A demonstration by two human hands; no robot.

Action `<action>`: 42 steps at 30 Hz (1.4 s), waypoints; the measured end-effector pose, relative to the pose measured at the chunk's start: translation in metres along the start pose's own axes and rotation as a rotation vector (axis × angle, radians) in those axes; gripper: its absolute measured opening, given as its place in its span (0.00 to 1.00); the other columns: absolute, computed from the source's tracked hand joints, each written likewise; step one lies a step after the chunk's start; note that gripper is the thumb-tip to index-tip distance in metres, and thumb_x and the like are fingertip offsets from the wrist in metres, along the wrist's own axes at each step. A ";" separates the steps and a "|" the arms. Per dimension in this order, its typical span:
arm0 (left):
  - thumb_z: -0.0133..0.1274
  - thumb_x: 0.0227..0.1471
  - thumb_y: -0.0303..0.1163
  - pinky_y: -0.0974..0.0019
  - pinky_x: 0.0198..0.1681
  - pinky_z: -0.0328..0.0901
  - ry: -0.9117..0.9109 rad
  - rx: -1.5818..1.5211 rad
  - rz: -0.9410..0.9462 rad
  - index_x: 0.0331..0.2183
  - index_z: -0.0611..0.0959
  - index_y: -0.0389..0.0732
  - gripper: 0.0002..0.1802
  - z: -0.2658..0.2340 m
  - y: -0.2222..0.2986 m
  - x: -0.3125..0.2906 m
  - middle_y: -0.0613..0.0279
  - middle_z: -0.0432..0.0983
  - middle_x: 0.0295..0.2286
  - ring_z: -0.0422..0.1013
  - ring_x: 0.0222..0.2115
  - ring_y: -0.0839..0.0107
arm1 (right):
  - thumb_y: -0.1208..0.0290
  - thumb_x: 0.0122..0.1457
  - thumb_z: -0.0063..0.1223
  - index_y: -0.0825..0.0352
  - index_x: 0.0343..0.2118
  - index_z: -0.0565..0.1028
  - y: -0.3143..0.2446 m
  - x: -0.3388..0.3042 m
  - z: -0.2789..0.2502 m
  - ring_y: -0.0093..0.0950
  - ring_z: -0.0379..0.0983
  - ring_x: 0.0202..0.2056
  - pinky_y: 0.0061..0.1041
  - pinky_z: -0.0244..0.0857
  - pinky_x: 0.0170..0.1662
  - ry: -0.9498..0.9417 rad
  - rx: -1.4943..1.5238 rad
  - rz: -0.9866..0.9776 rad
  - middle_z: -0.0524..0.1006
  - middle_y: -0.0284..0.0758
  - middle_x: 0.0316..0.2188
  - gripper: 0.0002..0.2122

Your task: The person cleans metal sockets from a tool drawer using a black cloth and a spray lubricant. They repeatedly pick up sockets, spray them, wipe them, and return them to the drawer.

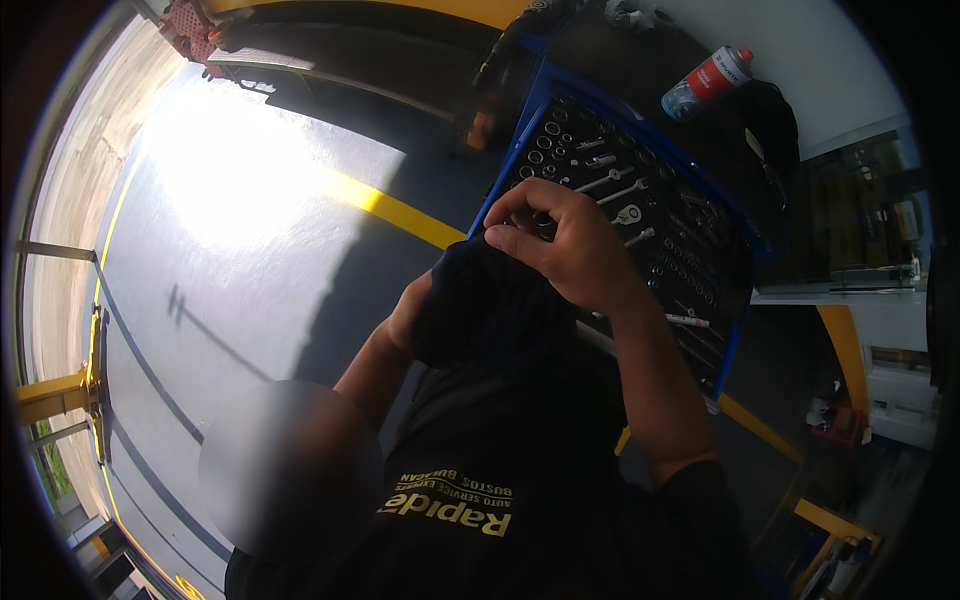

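Observation:
My left hand is wrapped round the left side of a dark navy cloth, bunched in front of my black shirt. Most of the left fingers are hidden behind the cloth. My right hand is curled above it, thumb and fingertips pinched together at its upper edge. Whether something small is also in that pinch cannot be made out. Just beyond the right hand lies an open blue tool drawer with sockets, a ratchet and wrenches in a black insert.
A red and white spray can lies on the dark top behind the drawer. A white marker rests among the tools. Sunlit grey floor with a yellow line stretches to the left. A yellow post stands at the far left.

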State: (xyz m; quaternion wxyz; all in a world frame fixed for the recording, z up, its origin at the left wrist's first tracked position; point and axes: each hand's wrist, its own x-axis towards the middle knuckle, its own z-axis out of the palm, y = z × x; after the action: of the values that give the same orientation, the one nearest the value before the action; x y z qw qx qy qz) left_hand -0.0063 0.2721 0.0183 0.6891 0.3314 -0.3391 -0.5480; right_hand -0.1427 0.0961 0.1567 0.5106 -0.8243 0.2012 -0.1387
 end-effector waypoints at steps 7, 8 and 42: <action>0.50 0.73 0.35 0.60 0.63 0.71 0.013 -0.316 -0.004 0.64 0.73 0.33 0.25 -0.023 -0.004 -0.008 0.55 0.77 0.57 0.76 0.56 0.66 | 0.65 0.61 0.71 0.62 0.46 0.83 -0.025 0.034 0.019 0.15 0.69 0.33 0.23 0.66 0.40 -0.056 -0.072 -0.074 0.76 0.25 0.29 0.13; 0.51 0.72 0.33 0.59 0.64 0.70 0.015 -0.324 -0.002 0.64 0.74 0.34 0.24 -0.022 -0.001 -0.010 0.56 0.77 0.57 0.76 0.56 0.66 | 0.66 0.61 0.71 0.62 0.47 0.83 -0.027 0.039 0.025 0.16 0.70 0.33 0.24 0.66 0.40 -0.069 -0.068 -0.091 0.76 0.26 0.29 0.13; 0.42 0.76 0.48 0.55 0.65 0.71 0.056 -0.762 -0.168 0.64 0.73 0.35 0.30 0.004 0.009 0.018 0.52 0.77 0.57 0.77 0.56 0.61 | 0.78 0.62 0.61 0.65 0.59 0.75 -0.014 0.018 0.035 0.33 0.79 0.47 0.32 0.77 0.50 -0.058 -0.021 -0.020 0.76 0.42 0.52 0.21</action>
State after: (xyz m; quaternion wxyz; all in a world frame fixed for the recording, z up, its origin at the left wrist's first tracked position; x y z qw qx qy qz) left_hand -0.0017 0.2563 0.0300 0.7244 0.0931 -0.0638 -0.6801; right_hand -0.1090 0.1208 0.1547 0.5060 -0.8354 0.1793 -0.1178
